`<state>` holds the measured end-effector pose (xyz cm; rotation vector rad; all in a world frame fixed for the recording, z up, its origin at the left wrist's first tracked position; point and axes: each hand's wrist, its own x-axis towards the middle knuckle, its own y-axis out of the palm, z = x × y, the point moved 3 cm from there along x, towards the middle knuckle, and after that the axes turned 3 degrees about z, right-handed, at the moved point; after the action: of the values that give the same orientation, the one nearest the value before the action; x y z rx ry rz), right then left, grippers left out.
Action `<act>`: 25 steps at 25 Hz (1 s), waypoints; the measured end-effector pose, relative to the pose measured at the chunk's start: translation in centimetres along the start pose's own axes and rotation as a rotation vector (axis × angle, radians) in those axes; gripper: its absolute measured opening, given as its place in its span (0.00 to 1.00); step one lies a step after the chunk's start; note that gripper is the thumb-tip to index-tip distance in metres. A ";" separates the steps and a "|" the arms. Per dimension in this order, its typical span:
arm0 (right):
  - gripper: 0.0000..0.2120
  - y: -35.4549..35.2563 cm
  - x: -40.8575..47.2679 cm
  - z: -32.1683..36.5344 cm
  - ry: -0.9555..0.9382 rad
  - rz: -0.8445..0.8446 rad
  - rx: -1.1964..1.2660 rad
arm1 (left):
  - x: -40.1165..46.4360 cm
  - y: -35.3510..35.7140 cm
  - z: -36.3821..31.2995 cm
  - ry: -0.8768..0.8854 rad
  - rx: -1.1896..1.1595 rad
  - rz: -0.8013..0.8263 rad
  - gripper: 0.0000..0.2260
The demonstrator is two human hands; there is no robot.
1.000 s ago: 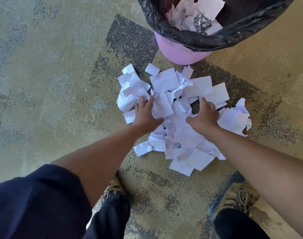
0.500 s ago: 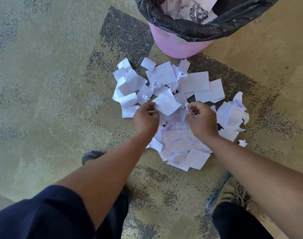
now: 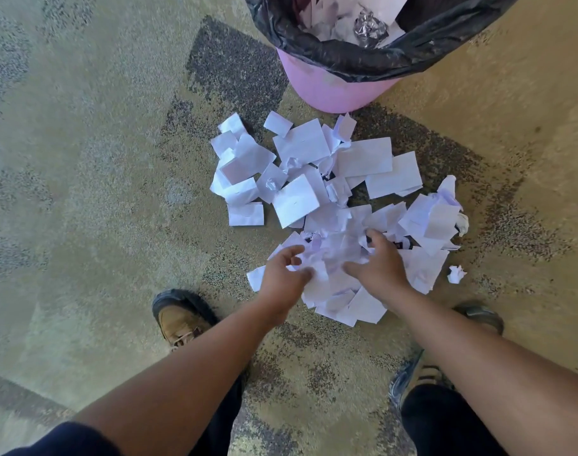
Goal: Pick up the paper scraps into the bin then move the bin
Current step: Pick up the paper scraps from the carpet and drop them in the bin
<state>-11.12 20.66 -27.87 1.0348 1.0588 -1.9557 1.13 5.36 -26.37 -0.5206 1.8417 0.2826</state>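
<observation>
**Both hands in the scrap pile, bin just beyond**

Person bent over patterned carpet [image 3: 83,192], both forearms reaching down and forward. Left hand [image 3: 286,274] sits at the near-left edge of the paper scraps [image 3: 330,199]; fingers curled, thumb and fingertips closing on crumpled white pieces between the two hands. Right hand [image 3: 380,261] lies just beside it, fingers bent down into the same bunched paper. Motion blur on both; the grip on each side looks like it is grasping scraps, with paper gathered up between the palms.

Ahead of the grip: the rest of the pile, flat rectangular sheets mixed with crumpled bits, spread across the carpet toward the bin [image 3: 333,90]. The bin is pink, lined with a black bag [image 3: 363,65] folded over its rim, standing upright just beyond the far edge of the pile. Inside it: white paper and a wad of foil [image 3: 370,29].

Right of the grip, apart from the pile: one small crumpled ball [image 3: 456,274].

Behind the grip: a brown shoe [image 3: 179,320] to the left, a second shoe [image 3: 478,315] to the right.
</observation>
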 end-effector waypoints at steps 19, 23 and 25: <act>0.07 -3.8 -9.0 7.6 -0.600 0.047 0.389 | -9.9 -1.7 -9.3 0.809 0.321 -0.046 0.14; 0.10 -7.7 -13.8 12.1 -0.874 -0.113 0.358 | -15.3 -2.5 -14.3 1.251 0.362 -0.160 0.16; 0.06 -10.5 -14.5 15.2 -0.953 -0.079 0.288 | -17.8 -2.0 -17.1 1.382 0.374 -0.199 0.16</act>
<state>-18.05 14.65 -6.28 0.0936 0.2884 -2.3011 -7.65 -0.16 -3.82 -0.6890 3.0168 -0.7509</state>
